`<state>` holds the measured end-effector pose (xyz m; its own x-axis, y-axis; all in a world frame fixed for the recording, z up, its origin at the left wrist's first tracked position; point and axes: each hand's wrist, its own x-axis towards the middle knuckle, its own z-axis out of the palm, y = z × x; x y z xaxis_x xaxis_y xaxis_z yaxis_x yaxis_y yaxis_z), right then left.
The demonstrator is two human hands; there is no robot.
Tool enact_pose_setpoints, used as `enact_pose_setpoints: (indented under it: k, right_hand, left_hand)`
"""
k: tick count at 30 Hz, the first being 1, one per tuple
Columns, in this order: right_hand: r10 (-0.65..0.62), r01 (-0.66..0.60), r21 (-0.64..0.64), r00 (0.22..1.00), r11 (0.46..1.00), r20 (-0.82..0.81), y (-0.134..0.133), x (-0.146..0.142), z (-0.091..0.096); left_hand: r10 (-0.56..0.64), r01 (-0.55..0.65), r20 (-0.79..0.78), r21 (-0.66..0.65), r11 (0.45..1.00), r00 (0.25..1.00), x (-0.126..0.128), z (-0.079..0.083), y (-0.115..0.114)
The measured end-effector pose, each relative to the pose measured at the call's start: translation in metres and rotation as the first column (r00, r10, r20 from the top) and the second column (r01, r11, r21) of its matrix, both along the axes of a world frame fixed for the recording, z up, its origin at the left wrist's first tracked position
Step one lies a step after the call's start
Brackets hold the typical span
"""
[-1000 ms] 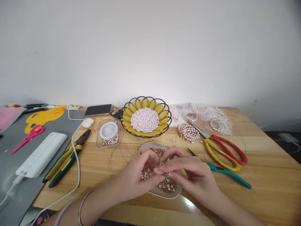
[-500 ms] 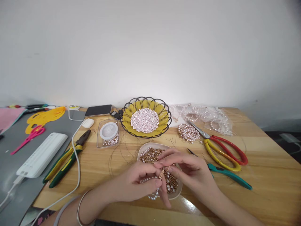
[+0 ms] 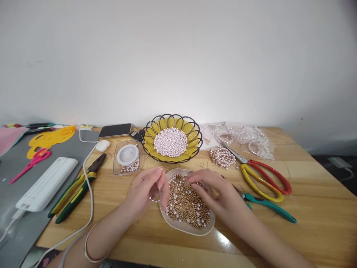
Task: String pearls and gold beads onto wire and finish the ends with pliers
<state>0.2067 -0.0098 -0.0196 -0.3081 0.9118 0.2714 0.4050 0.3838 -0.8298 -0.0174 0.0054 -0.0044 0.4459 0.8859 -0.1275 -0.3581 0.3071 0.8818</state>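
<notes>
My left hand point(image 3: 147, 189) is closed, its thumb and fingers pinched together at the left rim of a pale dish point(image 3: 189, 230). A short string of pearl beads point(image 3: 154, 199) hangs from it, partly hidden by the fingers. Small gold beads point(image 3: 186, 203) fill the dish, with white pearl beads mixed among them. Over the dish's upper right side is my right hand point(image 3: 213, 186). Its fingers are bent, and a small gap shows between thumb and fingertips, with nothing visible in it. Part of the dish's right side lies under this hand.
Behind stands a yellow basket point(image 3: 145, 143) of pearl beads. Right are a coiled bead strand point(image 3: 222, 157), bagged bead strands point(image 3: 242, 137), red-and-yellow scissors point(image 3: 262, 182) and a teal-handled tool point(image 3: 275, 208). Left are pliers point(image 3: 74, 191), a clear box point(image 3: 118, 172), a white cable point(image 3: 90, 193) and a power bank point(image 3: 47, 184).
My hands have separated. The left has moved left and up with the pearl string, away from the dish's middle; the right stays over the dish, and more gold beads now show.
</notes>
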Motion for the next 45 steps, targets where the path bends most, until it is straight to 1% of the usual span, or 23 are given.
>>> enact_pose_setpoints:
  k: [3,6,10,13,16,20,26,32,37,45]
  right_hand:
    - [0.016,-0.032,0.084,0.983,0.996,0.183,-0.001,-0.004,-0.010]
    - [-0.001,-0.051,0.153,0.947,0.987,0.321,0.000,-0.007,-0.018]
    - [-0.041,-0.064,0.220,0.896,0.974,0.442,0.003,-0.009,-0.022]
    - [-0.062,-0.066,0.242,0.872,0.968,0.485,0.005,-0.009,-0.022]
    - [-0.063,-0.069,0.249,0.873,0.966,0.484,0.005,-0.007,-0.022]
    - [-0.063,-0.053,0.240,0.892,0.969,0.448,0.005,-0.005,-0.021]
    - [-0.052,-0.053,0.238,0.909,0.970,0.414,0.008,-0.002,-0.018]
    - [-0.034,-0.095,0.255,0.887,0.962,0.460,0.008,-0.002,-0.020]
    - [-0.047,-0.089,0.251,0.871,0.964,0.490,0.007,-0.006,-0.024]
    - [-0.059,-0.037,0.238,0.921,0.971,0.385,0.008,-0.003,-0.017]
  left_hand:
    - [0.040,-0.040,0.004,-0.040,0.998,0.999,0.003,0.002,0.000]
    - [0.061,-0.061,0.003,-0.058,0.996,0.998,0.005,0.001,0.000]
    - [0.080,-0.080,-0.004,-0.057,0.995,0.997,0.006,-0.003,0.001]
    - [0.085,-0.087,-0.023,-0.053,0.995,0.996,0.007,-0.005,0.002]
    - [0.067,-0.069,-0.048,-0.048,0.996,0.997,0.007,-0.006,0.002]
    - [0.040,-0.043,-0.060,-0.047,0.998,0.997,0.007,-0.006,0.002]
    - [0.045,-0.048,-0.065,-0.047,0.998,0.997,0.006,-0.006,0.003]
    - [0.045,-0.049,-0.083,-0.049,0.998,0.996,0.007,-0.007,0.004]
    - [0.040,-0.046,-0.102,-0.055,0.997,0.994,0.008,-0.009,0.004]
    - [0.049,-0.055,-0.120,-0.049,0.997,0.992,0.008,-0.010,0.005]
